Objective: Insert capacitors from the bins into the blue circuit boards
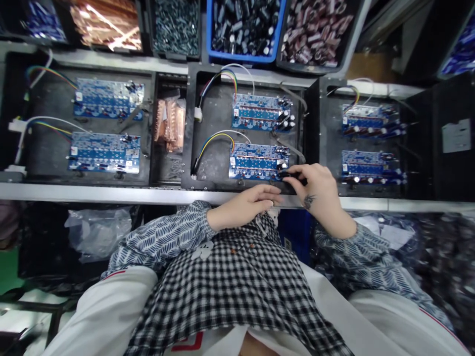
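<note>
My right hand (316,187) reaches over the tray's front edge with thumb and fingers pinched together. Between the fingertips is a small black capacitor (285,174), at the lower right corner of the front middle circuit board (256,162). Whether its leads are in the board I cannot see. Another dark capacitor stands just above it on the same board. My left hand (247,205) lies over the metal rail below this board, fingers stretched out, with nothing visible in it. Behind, the rear middle circuit board (256,107) carries several black capacitors at its right end.
Black trays hold more blue boards, a left board (106,152) and a right board (361,163) among them. Coloured wires run from the boards. Bins stand behind: a blue bin (243,58) of black capacitors, another of brown ones (315,29). Copper-coloured strips (170,121) lie between trays.
</note>
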Demonstrator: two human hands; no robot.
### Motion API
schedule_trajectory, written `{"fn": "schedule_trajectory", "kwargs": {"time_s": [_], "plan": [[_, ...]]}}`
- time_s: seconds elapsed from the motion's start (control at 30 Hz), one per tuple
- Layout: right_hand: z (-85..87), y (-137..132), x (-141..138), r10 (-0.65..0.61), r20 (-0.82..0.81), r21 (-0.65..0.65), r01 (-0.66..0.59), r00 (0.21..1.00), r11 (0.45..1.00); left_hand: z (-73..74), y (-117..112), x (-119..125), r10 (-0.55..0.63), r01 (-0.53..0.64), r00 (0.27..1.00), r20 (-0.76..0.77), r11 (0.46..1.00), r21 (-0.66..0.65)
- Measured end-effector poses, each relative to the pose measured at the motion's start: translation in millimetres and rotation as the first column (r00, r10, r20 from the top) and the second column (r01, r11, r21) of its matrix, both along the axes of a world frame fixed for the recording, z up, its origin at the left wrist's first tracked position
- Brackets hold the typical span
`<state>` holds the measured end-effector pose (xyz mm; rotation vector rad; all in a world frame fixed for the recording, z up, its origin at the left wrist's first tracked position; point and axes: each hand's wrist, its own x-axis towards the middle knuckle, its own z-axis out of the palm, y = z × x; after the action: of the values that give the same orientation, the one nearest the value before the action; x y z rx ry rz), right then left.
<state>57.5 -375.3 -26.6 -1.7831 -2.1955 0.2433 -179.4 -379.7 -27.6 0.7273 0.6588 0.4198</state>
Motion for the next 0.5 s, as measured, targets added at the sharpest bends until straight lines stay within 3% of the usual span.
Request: {"fn": "schedule_trajectory", "kwargs": {"time_s": [0.1, 0.17, 0.37, 0.5], "plan": [[-5.4, -1, 1, 0.042, 0.023, 0.004, -0.043, 0.999, 0.999, 4.2, 0, 3, 0.001, 0.006, 1.000, 0.026, 0.962, -0.274], [-4.6, -2, 0, 0.062, 0.019, 0.001, -0.062, 0.998, 0.998, 7.1, 0, 4, 0.033, -0.024, 0.999, 0.019, 0.933, -0.360], [-0.4, 0, -3, 0.098, 0.027, -0.017, -0.098, 0.995, 0.995, 11.1, 0, 3, 0.108, -0.063, 0.991, 0.080, 0.897, -0.438], [-0.3, -1, -9, 0.184, 0.069, 0.055, -0.188, 0.981, 0.981, 10.2, 0, 2, 0.123, -0.052, 0.985, 0.124, 0.885, -0.463]]}}
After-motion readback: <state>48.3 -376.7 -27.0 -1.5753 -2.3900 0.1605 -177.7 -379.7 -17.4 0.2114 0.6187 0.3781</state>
